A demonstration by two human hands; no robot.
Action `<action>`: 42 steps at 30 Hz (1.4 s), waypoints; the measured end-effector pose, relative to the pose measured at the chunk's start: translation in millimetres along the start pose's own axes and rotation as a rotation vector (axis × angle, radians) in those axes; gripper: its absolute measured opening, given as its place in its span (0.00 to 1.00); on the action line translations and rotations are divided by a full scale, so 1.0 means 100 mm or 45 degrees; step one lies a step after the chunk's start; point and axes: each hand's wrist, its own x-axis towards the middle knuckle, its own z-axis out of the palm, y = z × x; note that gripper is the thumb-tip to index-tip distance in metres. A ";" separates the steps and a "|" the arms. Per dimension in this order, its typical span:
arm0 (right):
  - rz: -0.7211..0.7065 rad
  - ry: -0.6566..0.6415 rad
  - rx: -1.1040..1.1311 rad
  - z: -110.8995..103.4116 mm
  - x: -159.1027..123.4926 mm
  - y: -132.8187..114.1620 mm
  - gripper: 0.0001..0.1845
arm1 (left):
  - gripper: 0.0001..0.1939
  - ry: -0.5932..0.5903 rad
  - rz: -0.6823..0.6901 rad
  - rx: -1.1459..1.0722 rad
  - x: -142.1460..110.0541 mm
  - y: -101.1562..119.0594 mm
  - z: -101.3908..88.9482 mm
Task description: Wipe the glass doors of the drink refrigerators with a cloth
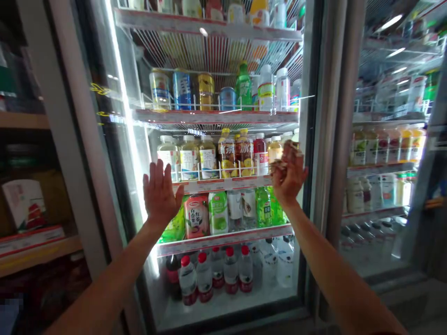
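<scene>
My left hand (pixel 159 193) is raised, palm forward and fingers stretched, at the glass front of a lit drinks fridge. Whether the palm touches the glass I cannot tell. My right hand (pixel 293 179) is closed around a crumpled brown-and-white cloth-like wad (pixel 292 150), held near the right side of the same glass. Behind my hands, a shelf holds tea bottles (pixel 189 158) and yellow-capped bottles (pixel 226 153). Below them stand a red tea bottle (pixel 196 216) and a green-labelled bottle (pixel 218 212). My right hand hides some bottles at that end.
Metal door frames (pixel 333 139) border the glass. Another fridge with bottles (pixel 387 144) stands right. At left is a shelf edge (pixel 35 242). Red-capped bottles (pixel 231 270) stand at the fridge bottom; cans (pixel 182 89) sit higher up. Reflections streak the glass.
</scene>
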 end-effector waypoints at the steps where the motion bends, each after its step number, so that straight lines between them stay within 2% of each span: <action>1: 0.075 0.056 -0.004 -0.01 -0.02 0.11 0.22 | 0.36 0.001 -0.005 0.006 0.00 0.00 0.00; 2: 0.106 0.070 -0.001 -0.01 -0.07 0.10 0.23 | 0.36 0.000 -0.005 0.012 0.00 0.00 0.00; 4: -0.012 -0.038 0.038 0.04 -0.24 -0.22 0.24 | 0.35 0.000 -0.009 0.011 -0.02 0.00 0.01; 6: -0.290 -0.266 0.098 0.08 -0.47 -0.70 0.24 | 0.35 0.008 -0.025 -0.013 -0.07 0.02 0.02; 8: -0.557 -0.478 0.155 0.07 -0.65 -0.98 0.24 | 0.34 0.011 -0.031 -0.035 -0.16 0.06 0.04; 9: -0.621 -0.527 0.170 0.04 -0.69 -0.98 0.25 | 0.34 0.007 -0.025 -0.043 -0.22 0.08 0.04; 10: -0.618 -0.526 0.165 0.01 -0.70 -0.87 0.25 | 0.34 0.001 -0.019 -0.050 -0.27 0.11 0.05; 11: -0.543 -0.476 0.136 -0.03 -0.68 -0.69 0.26 | 0.34 -0.005 -0.016 -0.054 -0.32 0.13 0.06; 13: -0.231 -0.270 0.019 -0.09 -0.58 -0.24 0.27 | 0.34 0.001 -0.041 -0.047 -0.40 0.19 0.09; 15: 0.071 -0.083 -0.084 -0.11 -0.52 0.01 0.28 | 0.35 0.012 -0.073 -0.024 -0.43 0.23 0.11; 16: 0.123 -0.042 -0.094 -0.10 -0.54 0.00 0.28 | 0.35 0.018 -0.085 -0.014 -0.43 0.24 0.12; 17: 0.085 -0.049 -0.074 -0.10 -0.60 -0.09 0.28 | 0.35 0.019 -0.090 -0.008 -0.42 0.25 0.13; 18: -0.039 -0.101 -0.027 -0.09 -0.68 -0.25 0.28 | 0.35 0.020 -0.089 -0.010 -0.42 0.25 0.13; 20: -0.417 -0.300 0.075 -0.08 -0.90 -0.57 0.27 | 0.35 0.014 -0.080 -0.026 -0.43 0.24 0.12; 22: -0.632 -0.428 0.121 -0.11 -1.04 -0.65 0.26 | 0.35 0.001 -0.058 -0.045 -0.50 0.24 0.12; 23: -0.617 -0.419 0.112 -0.13 -1.06 -0.56 0.27 | 0.35 -0.012 -0.037 -0.057 -0.56 0.24 0.12; 24: -0.513 -0.362 0.074 -0.16 -1.05 -0.39 0.28 | 0.34 -0.029 -0.012 -0.068 -0.62 0.26 0.13; 27: 0.032 -0.081 -0.099 -0.23 -0.90 0.19 0.29 | 0.33 -0.064 0.028 -0.078 -0.79 0.32 0.16; 28: 0.151 -0.021 -0.128 -0.23 -0.87 0.27 0.30 | 0.34 -0.070 0.028 -0.073 -0.83 0.34 0.17; 29: 0.194 -0.006 -0.127 -0.22 -0.88 0.25 0.30 | 0.34 -0.070 0.022 -0.067 -0.85 0.36 0.18; 30: 0.151 -0.032 -0.091 -0.21 -0.92 0.15 0.30 | 0.34 -0.067 0.014 -0.062 -0.87 0.37 0.18; 31: 0.028 -0.100 -0.030 -0.20 -1.00 -0.02 0.30 | 0.34 -0.067 0.008 -0.062 -0.87 0.37 0.18; 34: -0.461 -0.414 0.165 -0.19 -1.27 -0.53 0.28 | 0.34 -0.098 0.002 -0.084 -0.85 0.36 0.16; 36: -0.596 -0.502 0.204 -0.22 -1.33 -0.54 0.28 | 0.33 -0.111 -0.003 -0.087 -0.84 0.35 0.15; 37: -0.550 -0.469 0.178 -0.25 -1.31 -0.43 0.28 | 0.33 -0.113 -0.002 -0.083 -0.85 0.35 0.15; 38: -0.427 -0.388 0.124 -0.27 -1.25 -0.28 0.28 | 0.34 -0.109 -0.002 -0.076 -0.85 0.36 0.15; 40: -0.097 -0.172 -0.012 -0.28 -1.11 0.02 0.29 | 0.34 -0.095 0.002 -0.059 -0.85 0.37 0.17; 42: 0.074 -0.073 -0.065 -0.26 -1.04 0.06 0.29 | 0.35 -0.082 0.012 -0.046 -0.85 0.38 0.18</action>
